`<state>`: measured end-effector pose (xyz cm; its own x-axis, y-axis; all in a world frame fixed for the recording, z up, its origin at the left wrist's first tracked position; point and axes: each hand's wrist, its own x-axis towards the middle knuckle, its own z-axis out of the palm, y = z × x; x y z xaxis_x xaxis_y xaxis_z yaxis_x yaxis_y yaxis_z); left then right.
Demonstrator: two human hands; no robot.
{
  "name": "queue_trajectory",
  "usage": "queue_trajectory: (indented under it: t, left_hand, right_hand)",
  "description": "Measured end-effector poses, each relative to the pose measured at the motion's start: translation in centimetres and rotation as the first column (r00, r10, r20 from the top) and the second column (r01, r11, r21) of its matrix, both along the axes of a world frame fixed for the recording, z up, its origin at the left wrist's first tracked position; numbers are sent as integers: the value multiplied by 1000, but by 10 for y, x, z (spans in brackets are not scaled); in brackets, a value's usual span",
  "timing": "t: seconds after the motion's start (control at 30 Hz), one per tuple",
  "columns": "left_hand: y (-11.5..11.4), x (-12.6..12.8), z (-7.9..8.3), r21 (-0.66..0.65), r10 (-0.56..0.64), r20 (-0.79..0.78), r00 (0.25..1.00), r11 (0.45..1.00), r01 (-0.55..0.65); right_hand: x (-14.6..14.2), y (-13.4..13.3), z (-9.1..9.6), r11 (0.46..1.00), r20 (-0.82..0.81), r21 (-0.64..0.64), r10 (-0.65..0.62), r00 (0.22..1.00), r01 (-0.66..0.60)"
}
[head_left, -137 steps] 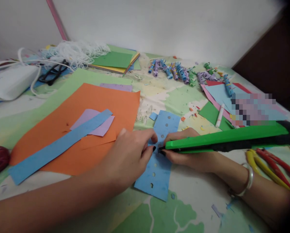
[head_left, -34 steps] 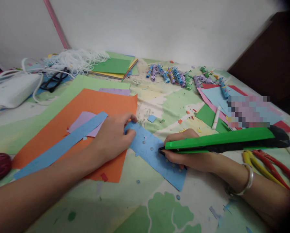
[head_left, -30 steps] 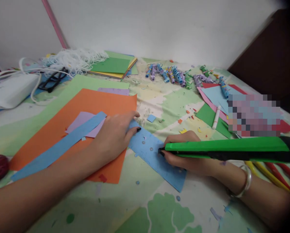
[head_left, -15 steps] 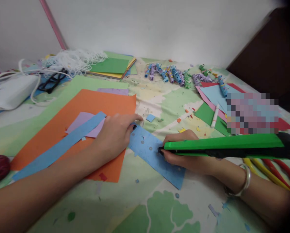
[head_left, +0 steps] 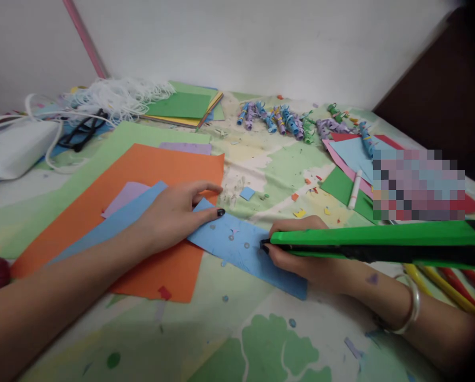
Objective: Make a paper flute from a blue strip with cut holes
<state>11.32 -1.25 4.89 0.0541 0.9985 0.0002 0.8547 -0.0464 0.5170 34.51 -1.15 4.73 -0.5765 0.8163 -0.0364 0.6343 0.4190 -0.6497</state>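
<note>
A blue paper strip (head_left: 235,241) slants between my two hands, with several small round spots on its face. At its left end is my left hand (head_left: 177,215), the thumb lying over the paper and the forefinger stretched past its edge; the other fingers are mostly hidden. My right hand (head_left: 301,254) closes round a long green-and-black tool (head_left: 372,241), whose kind I cannot make out. Its dark front end meets the fingers over the strip's right part. Beneath my left arm rest another blue strip (head_left: 106,228), a purple piece (head_left: 124,197) and an orange sheet (head_left: 161,164).
Rolled paper tubes (head_left: 289,122) lie at the back. Coloured paper (head_left: 185,105) is stacked beside white string (head_left: 122,98). A white marker (head_left: 354,189) is at the right, near a pixelated patch. Black glasses (head_left: 82,130) and a white box (head_left: 23,148) sit at the left. Paper scraps litter the cloth.
My left hand has shifted left, its thumb now stretched over the blue strip. The strip's left end has moved left and the strip lies at a flatter slant. My right hand has hardly moved.
</note>
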Motion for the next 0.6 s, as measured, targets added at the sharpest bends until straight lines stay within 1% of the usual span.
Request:
queue_trajectory:
  t: [0.1, 0.17, 0.27, 0.4, 0.6]
  left_hand:
    - [-1, 0, 0, -3, -82, -17, 996, 997, 82]
    - [-3, 1, 0, -10, -98, -1, 995, 995, 98]
    - [-4, 1, -1, -18, -74, 8, 997, 997, 74]
    - [-4, 2, -1, 2, -64, -1, 998, 998, 64]
    - [-3, 4, -2, 11, -58, -5, 998, 998, 58]
  right_hand:
    - [0, -1, -3, 999, 2, 40, -23, 1000, 23]
    - [0, 0, -5, 997, -11, 72, -11, 1000, 12]
    - [1, 1, -4, 997, -10, 71, 26, 1000, -25]
    - [3, 2, -4, 997, 3, 69, 33, 999, -33]
    - [3, -1, -6, 997, -34, 72, 15, 999, -12]
